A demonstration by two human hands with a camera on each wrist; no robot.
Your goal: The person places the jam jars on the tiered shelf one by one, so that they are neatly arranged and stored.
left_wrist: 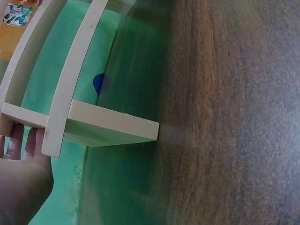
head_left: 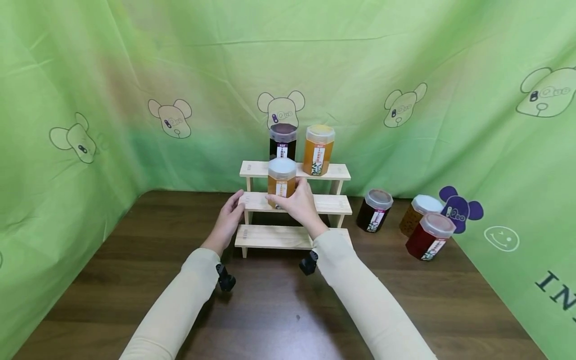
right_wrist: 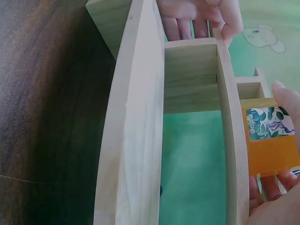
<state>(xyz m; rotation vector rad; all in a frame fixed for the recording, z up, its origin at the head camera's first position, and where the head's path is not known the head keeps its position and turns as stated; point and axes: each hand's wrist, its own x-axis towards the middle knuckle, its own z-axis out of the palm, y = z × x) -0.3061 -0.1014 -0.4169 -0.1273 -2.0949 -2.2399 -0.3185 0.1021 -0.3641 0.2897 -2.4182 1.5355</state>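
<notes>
A three-tier wooden display stand stands against the backdrop. On its middle tier, my right hand holds a jar of amber contents with a whitish lid, thumb at the front and fingers round the far side. The right wrist view shows this orange jar low against the shelf edge. My left hand grips the left end of the middle tier; in the right wrist view the left hand's fingers lie below the board with the thumb over its edge.
A dark jar and an orange jar stand on the top tier. On the brown table to the right are another dark jar, a brown jar and a red jar. Green cloth hangs behind and at both sides.
</notes>
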